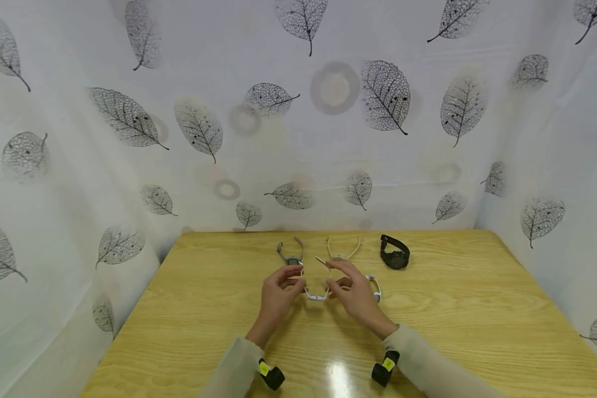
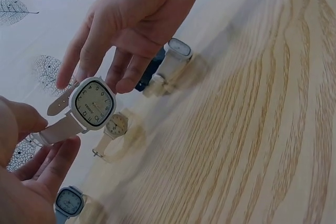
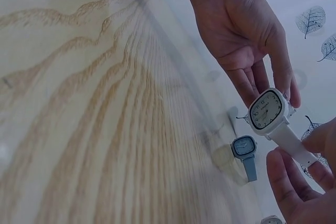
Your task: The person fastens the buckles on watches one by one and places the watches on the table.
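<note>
A white wristwatch (image 1: 317,298) with a square dial hangs face outward between both hands, just above the table, its strap unfastened. The left hand (image 1: 280,290) pinches the strap half that carries the buckle. On the other side, the right hand (image 1: 353,287) pinches the half with the holes. In the left wrist view the dial (image 2: 93,103) shows dark numerals inside a black ring. Behind the hands stand a grey-blue watch (image 1: 293,261) and a cream watch (image 1: 339,257). Another white watch (image 1: 376,289) is partly hidden beside the right hand.
A black watch (image 1: 397,260) lies at the back right of the wooden table (image 1: 457,309). A white curtain with leaf prints (image 1: 298,143) closes off the back and both sides. Light glares on the tabletop near the front.
</note>
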Available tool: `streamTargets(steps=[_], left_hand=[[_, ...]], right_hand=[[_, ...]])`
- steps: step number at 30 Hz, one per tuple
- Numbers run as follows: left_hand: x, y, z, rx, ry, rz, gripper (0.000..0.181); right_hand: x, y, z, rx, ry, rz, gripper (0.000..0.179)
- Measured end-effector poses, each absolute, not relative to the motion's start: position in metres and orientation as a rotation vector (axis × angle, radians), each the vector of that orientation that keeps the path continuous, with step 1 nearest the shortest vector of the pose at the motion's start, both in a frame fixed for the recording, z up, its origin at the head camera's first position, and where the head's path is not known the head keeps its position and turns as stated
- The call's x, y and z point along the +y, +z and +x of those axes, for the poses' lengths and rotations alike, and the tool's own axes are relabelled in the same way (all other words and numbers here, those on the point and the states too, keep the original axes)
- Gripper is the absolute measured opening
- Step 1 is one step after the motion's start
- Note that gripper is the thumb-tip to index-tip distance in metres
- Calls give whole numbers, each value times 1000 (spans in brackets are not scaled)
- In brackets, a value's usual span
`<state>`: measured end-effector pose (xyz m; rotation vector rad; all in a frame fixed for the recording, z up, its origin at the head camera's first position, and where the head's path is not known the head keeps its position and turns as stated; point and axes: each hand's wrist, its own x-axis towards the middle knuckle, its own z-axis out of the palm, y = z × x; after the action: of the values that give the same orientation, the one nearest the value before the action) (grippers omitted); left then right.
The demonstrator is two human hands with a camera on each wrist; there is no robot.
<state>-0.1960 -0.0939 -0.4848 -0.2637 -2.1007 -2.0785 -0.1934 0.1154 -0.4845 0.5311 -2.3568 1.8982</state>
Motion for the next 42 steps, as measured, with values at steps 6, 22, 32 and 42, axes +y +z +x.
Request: streamTargets(steps=[6, 22, 32, 42], left_hand=[[-93, -486, -197, -2051, -2163, -239, 18], [-87, -480, -195, -2020, -2126, -235, 37], [-86, -483, -200, -1971, -2283, -127, 29], [-87, -480, -196, -2051, -2273, -154, 26]], right_hand=[[118, -486, -194, -2356, 1918, 534, 45], [118, -478, -194, -2366, 1902, 544, 33], [121, -479, -194, -2381, 1942, 506, 29], [121, -479, -197, -2449, 1897, 493, 28]])
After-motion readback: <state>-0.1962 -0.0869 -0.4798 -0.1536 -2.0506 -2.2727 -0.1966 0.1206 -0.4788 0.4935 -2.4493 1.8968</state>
